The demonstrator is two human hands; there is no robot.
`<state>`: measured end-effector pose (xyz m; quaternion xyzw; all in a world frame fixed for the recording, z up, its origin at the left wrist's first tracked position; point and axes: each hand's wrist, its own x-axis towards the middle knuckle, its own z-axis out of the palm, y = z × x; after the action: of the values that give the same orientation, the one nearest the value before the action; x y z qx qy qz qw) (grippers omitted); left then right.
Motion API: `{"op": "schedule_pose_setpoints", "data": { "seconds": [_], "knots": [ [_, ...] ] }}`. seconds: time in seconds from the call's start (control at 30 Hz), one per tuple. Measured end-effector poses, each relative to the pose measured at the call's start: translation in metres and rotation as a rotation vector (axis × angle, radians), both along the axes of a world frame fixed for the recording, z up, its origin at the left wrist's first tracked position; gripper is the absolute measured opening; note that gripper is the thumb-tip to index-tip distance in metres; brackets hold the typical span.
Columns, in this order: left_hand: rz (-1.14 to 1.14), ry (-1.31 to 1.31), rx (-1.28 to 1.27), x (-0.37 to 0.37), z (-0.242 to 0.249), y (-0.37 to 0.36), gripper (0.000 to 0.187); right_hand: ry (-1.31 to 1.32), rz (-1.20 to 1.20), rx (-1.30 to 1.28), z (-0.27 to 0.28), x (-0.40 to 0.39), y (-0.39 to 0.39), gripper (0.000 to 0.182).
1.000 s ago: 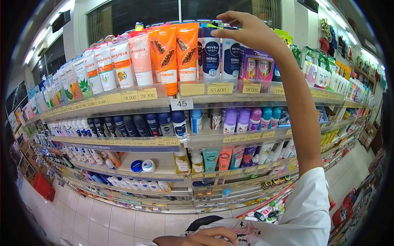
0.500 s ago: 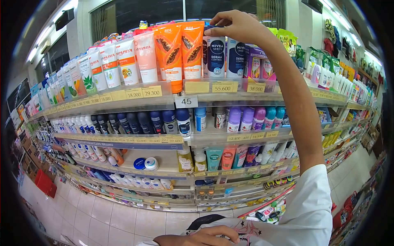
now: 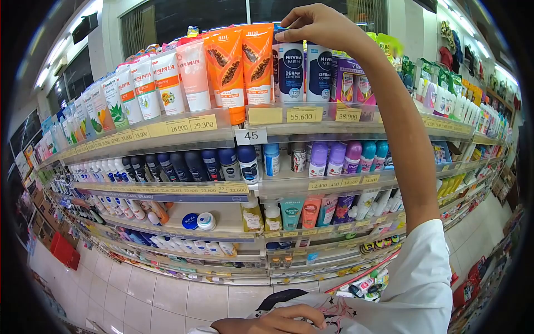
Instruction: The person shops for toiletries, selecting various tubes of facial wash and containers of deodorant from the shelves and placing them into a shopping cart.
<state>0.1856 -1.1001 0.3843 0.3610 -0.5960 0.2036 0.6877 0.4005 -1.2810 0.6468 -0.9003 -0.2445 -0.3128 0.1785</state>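
My right hand (image 3: 317, 25) reaches up to the top shelf, its thumb and fingers closed around the top of a dark blue and white Nivea Men deodorant can (image 3: 291, 72). The hand hides the can's cap. A matching deodorant can (image 3: 318, 75) stands just to the right, below my palm. To the left are orange papaya facial wash tubes (image 3: 257, 67); purple boxed bottles (image 3: 349, 80) stand to the right. Low in front of my body, my left hand (image 3: 292, 318) rests near the white shirt with its fingers loosely extended, holding nothing visible.
The top shelf edge (image 3: 222, 133) carries price labels and a 45 sign (image 3: 251, 136). Roll-on deodorants (image 3: 194, 166) line the shelf below. Blue and white round jars (image 3: 206, 221) sit lower down. A red basket (image 3: 65, 250) stands on the tiled floor at left.
The view has shifted slightly. My right hand appears a little higher in the picture, still at the deodorant can's top; the can remains on the shelf. My left hand stays low.
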Motion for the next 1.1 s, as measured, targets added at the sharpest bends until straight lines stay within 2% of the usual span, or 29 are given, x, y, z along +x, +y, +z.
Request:
{"op": "schedule_pose_setpoints", "data": {
  "seconds": [0.03, 0.17, 0.27, 0.33, 0.37, 0.43, 0.5, 0.57, 0.6, 0.63, 0.67, 0.7, 0.73, 0.77, 0.8, 0.83, 0.87, 0.9, 0.93, 0.97, 1.03, 1.07, 1.1],
  "knots": [
    [0.0, 0.002, 0.002, 0.002, 0.0, 0.0, 0.029, 0.017, 0.036, -0.005, 0.0, 0.002, -0.002, 0.06],
    [-0.039, -0.045, 0.048, 0.007, 0.001, 0.0, 0.031, 0.004, 0.062, -0.009, -0.001, 0.009, -0.005, 0.06],
    [-0.038, -0.015, 0.04, 0.006, -0.002, -0.001, 0.032, 0.02, -0.024, 0.024, -0.003, 0.014, -0.005, 0.06],
    [-0.035, 0.001, 0.031, 0.006, -0.002, -0.003, 0.032, -0.146, -0.029, 0.11, -0.008, 0.005, -0.01, 0.062],
    [-0.014, 0.024, 0.018, 0.006, -0.001, -0.005, 0.035, -0.147, -0.032, 0.111, -0.013, -0.005, -0.014, 0.062],
    [0.008, 0.043, 0.002, 0.008, -0.001, -0.008, 0.038, -0.318, 0.132, 0.316, -0.028, -0.033, -0.025, 0.067],
    [-0.003, 0.036, 0.009, 0.014, -0.005, -0.013, 0.041, -0.649, 0.222, 0.329, -0.054, -0.055, -0.041, 0.033],
    [-0.028, 0.1, 0.067, 0.022, -0.009, -0.017, 0.045, -0.723, 0.348, 0.655, -0.109, -0.071, -0.076, 0.027],
    [-0.058, 0.168, 0.123, 0.024, -0.009, -0.02, 0.053, -1.016, -0.158, 0.189, -0.134, -0.097, -0.086, 0.02],
    [-0.054, 0.169, 0.122, 0.025, -0.006, -0.021, 0.053, -0.94, 0.332, 0.554, -0.165, -0.109, -0.092, 0.022],
    [-0.153, 0.284, 0.16, 0.025, 0.0, -0.022, 0.06, -0.799, 0.823, 0.902, -0.198, -0.115, -0.096, 0.041],
    [-0.252, 0.405, 0.191, 0.022, 0.004, -0.026, 0.07, -0.949, 0.499, 0.853, -0.225, -0.124, -0.096, 0.052],
    [-0.368, 0.576, 0.055, 0.01, 0.005, -0.038, 0.082, -0.9, 0.353, 0.699, -0.252, -0.131, -0.104, 0.05],
    [-0.382, 0.496, 0.096, 0.011, 0.013, -0.044, 0.083, -0.841, 0.214, 0.546, -0.278, -0.135, -0.114, 0.048],
    [-0.392, 0.426, 0.14, 0.016, 0.024, -0.049, 0.085, -0.742, 0.084, 0.594, -0.301, -0.137, -0.122, 0.049],
    [-0.476, 0.388, 0.114, 0.017, 0.039, -0.059, 0.08, -0.633, -0.049, 0.638, -0.327, -0.14, -0.129, 0.051],
    [-0.558, 0.352, 0.089, 0.016, 0.046, -0.073, 0.075, -0.589, -0.047, 0.645, -0.358, -0.149, -0.14, 0.051],
    [-0.544, 0.388, 0.083, 0.014, 0.04, -0.09, 0.075, -0.465, -0.182, 0.746, -0.39, -0.159, -0.153, 0.048],
    [-0.637, 0.314, -0.025, 0.014, 0.033, -0.11, 0.069, -0.345, -0.324, 0.839, -0.42, -0.169, -0.168, 0.046],
    [-0.738, 0.238, -0.127, 0.013, 0.027, -0.123, 0.063, -0.322, -0.34, 0.846, -0.45, -0.182, -0.183, 0.046],
    [-0.826, 0.374, -0.079, 0.009, 0.018, -0.132, 0.058, -0.081, -0.612, 0.778, -0.512, -0.224, -0.211, 0.034],
    [-0.904, 0.497, -0.045, 0.004, 0.012, -0.135, 0.054, -0.048, -0.715, 0.728, -0.547, -0.246, -0.226, 0.03],
    [-0.985, 0.65, -0.013, -0.004, 0.003, -0.139, 0.05, 0.104, -0.842, 0.723, -0.566, -0.275, -0.235, 0.03]
  ]
}}
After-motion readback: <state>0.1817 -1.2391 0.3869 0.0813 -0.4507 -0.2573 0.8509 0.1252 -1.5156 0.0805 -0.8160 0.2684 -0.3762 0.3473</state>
